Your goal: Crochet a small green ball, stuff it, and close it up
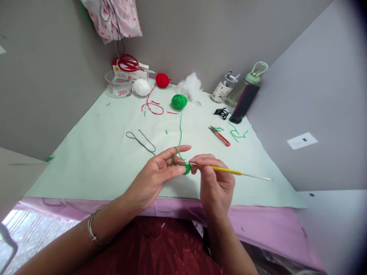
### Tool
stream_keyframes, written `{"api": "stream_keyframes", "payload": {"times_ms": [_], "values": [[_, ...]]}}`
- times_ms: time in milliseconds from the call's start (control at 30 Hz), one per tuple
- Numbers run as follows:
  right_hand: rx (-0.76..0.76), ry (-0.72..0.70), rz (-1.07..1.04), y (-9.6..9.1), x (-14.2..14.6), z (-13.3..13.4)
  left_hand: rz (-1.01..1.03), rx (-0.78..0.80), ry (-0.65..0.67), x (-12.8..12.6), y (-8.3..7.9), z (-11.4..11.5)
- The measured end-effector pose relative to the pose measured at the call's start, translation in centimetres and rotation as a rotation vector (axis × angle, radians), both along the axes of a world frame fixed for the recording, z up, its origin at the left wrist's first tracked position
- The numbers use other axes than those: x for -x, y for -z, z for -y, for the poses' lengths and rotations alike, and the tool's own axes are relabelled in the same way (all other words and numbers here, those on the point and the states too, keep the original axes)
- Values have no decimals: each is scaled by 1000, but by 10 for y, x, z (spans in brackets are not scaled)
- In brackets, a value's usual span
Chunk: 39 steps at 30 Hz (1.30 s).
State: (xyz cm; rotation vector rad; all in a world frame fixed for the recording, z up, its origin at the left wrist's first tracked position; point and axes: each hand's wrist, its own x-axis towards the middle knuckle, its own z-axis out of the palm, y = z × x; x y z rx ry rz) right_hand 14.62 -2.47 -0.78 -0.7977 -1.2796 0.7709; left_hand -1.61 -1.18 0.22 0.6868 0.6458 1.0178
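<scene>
pinching a small green crocheted piece (pixel 187 168) between thumb and finger, the left hand (pixel 151 177) works at the near middle of the table, while the green yarn (pixel 180 128) runs over its extended forefinger from a green ball (pixel 179 102) on the far side. the right hand (pixel 218 179) is closed, pencil-fashion, around a yellow-handled hook (pixel 228 170), whose left end meets the piece. from where i stand, doing this well seems to call for even tension on the yarn, the pinch kept close to the hook's tip, and a small wrist turn that catches the whole strand; too hard a pull would probably choke the loops. pale green cloth (pixel 94 164) covers the table, with pink cloth (pixel 252 214) along the near edge. far left are a clear tub (pixel 119 89), red-handled scissors (pixel 140 69), a white ball (pixel 141 87) and a red ball (pixel 162 80), then fluffy white stuffing (pixel 190 84). to the right lie orange-handled snips (pixel 220 136) and a black hair clip (pixel 221 113), near a bottle (pixel 238 93). a grey wall (pixel 200 38) closes the far side.
</scene>
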Motion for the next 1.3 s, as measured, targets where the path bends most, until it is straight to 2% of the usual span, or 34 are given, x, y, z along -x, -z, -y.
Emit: {"api": "stream_keyframes", "payload": {"times_ms": [200,333,433,600,733,800,867,900,967,1067,1133,1200,1300], "values": [[97,-9,-30,4,1,2,-55,-37,-13,-1,2,1],[115,-22,-95,2,-1,2,-101,-57,-48,1,2,0],[98,-24,-67,-2,-2,4,-119,-76,-41,2,4,1],[-76,104,208,-2,-4,10,-264,-183,-101,3,4,3],[-287,169,501,8,-7,14,-399,-224,-185,0,-2,6],[-354,245,688,14,-8,14,-307,-168,-171,-2,-4,7],[-427,314,810,16,-8,13,-146,-40,-84,-3,-3,6],[-446,331,798,15,-7,12,-68,31,-27,-3,-3,5],[-395,322,627,11,-6,9,42,128,54,-2,-2,2],[-167,222,253,2,-5,5,80,120,34,0,-1,-2],[-80,126,120,-2,-4,2,41,78,16,0,-1,-3],[-54,60,114,-3,-4,0,-9,28,16,-1,-1,-2],[-76,70,221,0,-2,2,-63,-41,-25,-3,-1,1]]}}
